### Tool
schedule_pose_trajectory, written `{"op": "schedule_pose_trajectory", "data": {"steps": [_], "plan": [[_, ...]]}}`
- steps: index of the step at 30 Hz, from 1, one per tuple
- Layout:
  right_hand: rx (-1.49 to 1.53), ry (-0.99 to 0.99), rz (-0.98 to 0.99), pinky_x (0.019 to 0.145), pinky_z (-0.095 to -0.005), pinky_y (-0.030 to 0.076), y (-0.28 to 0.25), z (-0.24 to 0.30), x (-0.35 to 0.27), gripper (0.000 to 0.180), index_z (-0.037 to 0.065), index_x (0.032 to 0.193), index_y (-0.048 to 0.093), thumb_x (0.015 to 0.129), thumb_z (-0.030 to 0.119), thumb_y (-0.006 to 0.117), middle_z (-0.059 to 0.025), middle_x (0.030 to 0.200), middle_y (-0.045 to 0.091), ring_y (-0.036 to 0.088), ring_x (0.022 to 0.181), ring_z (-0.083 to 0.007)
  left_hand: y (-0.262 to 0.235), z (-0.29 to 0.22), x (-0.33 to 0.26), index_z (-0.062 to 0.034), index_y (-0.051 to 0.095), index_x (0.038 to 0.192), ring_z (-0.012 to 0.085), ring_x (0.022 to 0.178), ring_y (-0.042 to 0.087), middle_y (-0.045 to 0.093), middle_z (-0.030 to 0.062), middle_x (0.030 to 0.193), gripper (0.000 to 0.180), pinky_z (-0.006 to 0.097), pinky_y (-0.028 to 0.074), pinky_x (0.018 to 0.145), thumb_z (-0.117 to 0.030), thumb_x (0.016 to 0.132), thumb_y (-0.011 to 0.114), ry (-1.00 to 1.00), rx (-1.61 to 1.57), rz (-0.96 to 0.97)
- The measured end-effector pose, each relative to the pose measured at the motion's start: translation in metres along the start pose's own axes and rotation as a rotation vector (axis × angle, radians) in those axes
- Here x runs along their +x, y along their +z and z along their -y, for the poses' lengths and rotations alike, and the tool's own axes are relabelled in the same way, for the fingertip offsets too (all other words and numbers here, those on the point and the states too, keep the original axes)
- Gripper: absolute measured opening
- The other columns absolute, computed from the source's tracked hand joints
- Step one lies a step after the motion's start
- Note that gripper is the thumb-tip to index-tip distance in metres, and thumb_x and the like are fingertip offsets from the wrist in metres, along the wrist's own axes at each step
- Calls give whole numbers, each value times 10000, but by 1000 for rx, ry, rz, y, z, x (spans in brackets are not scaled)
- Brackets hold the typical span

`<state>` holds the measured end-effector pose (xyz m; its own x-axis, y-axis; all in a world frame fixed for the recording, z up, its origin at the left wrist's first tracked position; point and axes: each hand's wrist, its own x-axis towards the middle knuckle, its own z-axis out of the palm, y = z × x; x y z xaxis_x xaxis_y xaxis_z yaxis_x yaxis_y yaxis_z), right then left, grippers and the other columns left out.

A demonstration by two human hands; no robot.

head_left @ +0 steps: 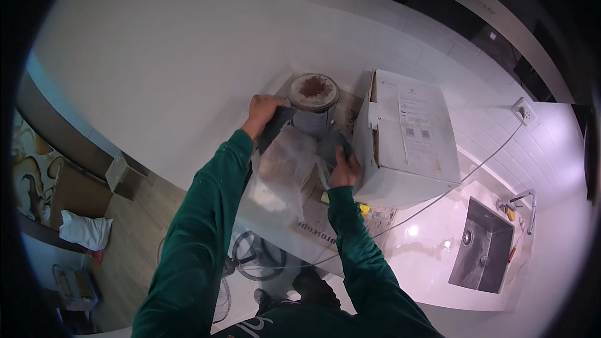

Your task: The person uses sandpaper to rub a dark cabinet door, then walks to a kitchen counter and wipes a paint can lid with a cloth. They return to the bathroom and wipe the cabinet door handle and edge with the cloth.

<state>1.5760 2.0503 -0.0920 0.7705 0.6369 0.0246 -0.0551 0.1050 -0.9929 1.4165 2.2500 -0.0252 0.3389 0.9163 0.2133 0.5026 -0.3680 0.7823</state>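
Observation:
On the counter, my left hand [263, 112] is closed on the edge of a dark grey flat piece [275, 129], close to the wall. My right hand [345, 169] closes on another dark, soft-looking piece [330, 148] beside the white box; its exact kind is unclear. Between my hands lies a translucent plastic bag [285, 166] with something pinkish inside. Just beyond it stands a grey bucket [310, 122], its pale lid [313, 91] stained reddish brown. Whether the two dark pieces are joined behind the bag is hidden.
A large white cardboard box [407, 141] stands right of my hands. A cable [438, 199] runs from the wall socket [523, 112] across the counter. Farther right is a sink [482, 247] with a tap [532, 209]. A printed sheet [313, 228] lies near the front edge.

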Motion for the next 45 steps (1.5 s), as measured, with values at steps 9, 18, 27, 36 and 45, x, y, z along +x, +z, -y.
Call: {"op": "schedule_pose_trajectory", "data": {"steps": [9, 18, 27, 36, 45], "plan": [[51, -87, -23, 977, -317, 424, 1, -32, 34, 407, -47, 1216, 625, 949, 260, 649, -125, 1156, 674, 604, 1048, -210, 27, -11, 56, 158, 555, 1085, 286, 820, 671, 670, 243, 999, 532, 399, 544, 701, -167, 731, 785, -538, -389, -97], [-154, -195, -56, 957, -315, 433, 6, -38, 36, 419, -51, 1213, 621, 948, 273, 647, -140, 1163, 667, 602, 1042, -207, 38, 5, 83, 150, 596, 1050, 301, 749, 670, 670, 216, 914, 478, 437, 535, 651, -135, 709, 774, -573, -405, -188], [-28, -225, -2, 914, -348, 465, 12, -37, 34, 369, -47, 1139, 659, 942, 264, 633, -162, 1097, 690, 637, 993, -244, 29, 26, 96, 9, 664, 962, 242, 602, 580, 643, 120, 830, 343, 403, 436, 520, -309, 835, 641, -588, -505, 92], [-169, -221, -32, 942, -387, 468, 28, -17, 40, 322, 22, 1236, 634, 980, 185, 526, -178, 1146, 666, 634, 1048, -298, 22, 23, 125, 2, 662, 981, 232, 749, 611, 648, 121, 894, 325, 391, 493, 645, -296, 851, 675, -578, -576, 22], [-778, -675, 163, 1006, -507, 412, 42, 6, 42, 498, 101, 1243, 619, 748, 56, 626, -218, 1259, 537, 504, 1195, -426, 35, 35, 162, 91, 553, 1099, 272, 822, 631, 634, 196, 1023, 477, 408, 502, 673, -243, 819, 745, -553, -547, -82]]}}
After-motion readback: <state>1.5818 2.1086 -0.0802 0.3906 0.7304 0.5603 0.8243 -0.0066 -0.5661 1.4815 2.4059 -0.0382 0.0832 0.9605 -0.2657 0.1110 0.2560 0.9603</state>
